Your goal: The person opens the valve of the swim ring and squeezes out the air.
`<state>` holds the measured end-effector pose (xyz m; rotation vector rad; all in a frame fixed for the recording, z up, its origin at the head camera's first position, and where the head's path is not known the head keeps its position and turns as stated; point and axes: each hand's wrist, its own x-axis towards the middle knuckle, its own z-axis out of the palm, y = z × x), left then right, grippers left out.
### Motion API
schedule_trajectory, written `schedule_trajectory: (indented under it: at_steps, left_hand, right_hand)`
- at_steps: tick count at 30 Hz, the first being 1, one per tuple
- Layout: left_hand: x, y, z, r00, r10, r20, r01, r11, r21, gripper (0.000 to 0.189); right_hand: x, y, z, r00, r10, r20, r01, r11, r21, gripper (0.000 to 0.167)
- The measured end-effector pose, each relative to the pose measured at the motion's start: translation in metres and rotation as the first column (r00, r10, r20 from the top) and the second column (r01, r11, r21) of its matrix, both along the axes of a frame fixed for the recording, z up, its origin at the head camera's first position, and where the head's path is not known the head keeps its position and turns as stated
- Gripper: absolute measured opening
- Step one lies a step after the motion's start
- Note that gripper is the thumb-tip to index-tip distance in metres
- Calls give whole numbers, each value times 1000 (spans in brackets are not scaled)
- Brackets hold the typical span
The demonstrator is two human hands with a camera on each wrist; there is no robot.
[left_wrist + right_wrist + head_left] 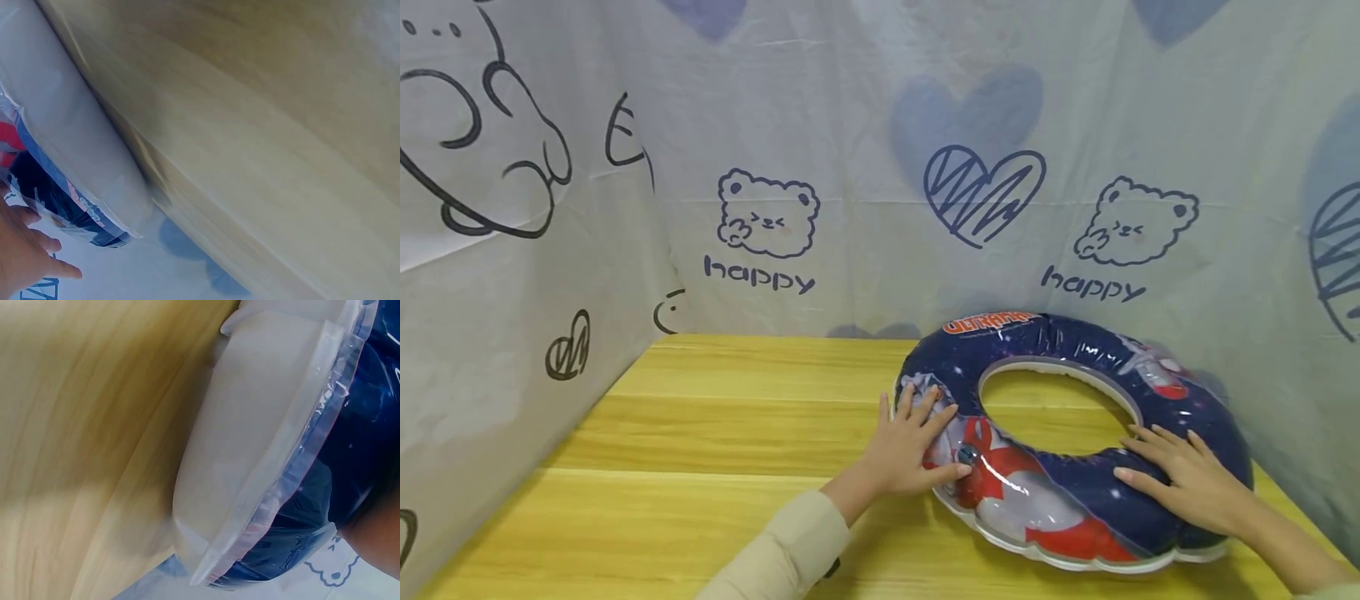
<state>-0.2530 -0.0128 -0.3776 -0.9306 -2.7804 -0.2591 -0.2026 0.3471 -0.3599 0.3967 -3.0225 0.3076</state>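
An inflated swim ring (1060,508), dark blue on top with red and silver cartoon figures, lies on the wooden table. My left hand (910,442) rests on its left side with the fingers spread. On the right front part lies my right hand (1187,479), its fingers stretched toward the hole. In the left wrist view the left hand (25,250) shows beside the ring's white underside (69,119). The right wrist view catches the white lower side of the ring (256,412) and only a blurred bit of the right hand (378,534).
The yellow wood-grain table (700,467) reaches back to a white cloth (850,125) printed with bears and hearts. Another cloth wall (490,317) borders the table on the left. The ring's far edge is close to the back cloth.
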Motion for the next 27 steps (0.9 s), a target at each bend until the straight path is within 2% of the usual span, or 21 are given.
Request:
schedule_trajectory:
  at_steps: [6,10,14,20,27]
  left_hand:
    - [-2,-9,2,1000,-10,13,10,999,33,74]
    - [-2,-17,2,999,-36,-5,37,995,91,73]
    - [-4,-24,1,999,-30,-17,32,993,118,77]
    - [-2,-24,6,1000,0,-19,1,999,54,77]
    - [9,-14,14,998,-55,2,55,998,14,82]
  right_hand:
    - [5,-8,0,999,41,-25,-41,999,-15,59]
    - [8,-14,-1,992,98,-79,-99,995,-18,58]
    - [10,-22,-2,984,141,-108,-143,990,-15,61]
    - [15,-35,-4,977,183,-112,-186,982,-19,64]
    - [18,-48,-5,966,221,-133,-223,975,2,68]
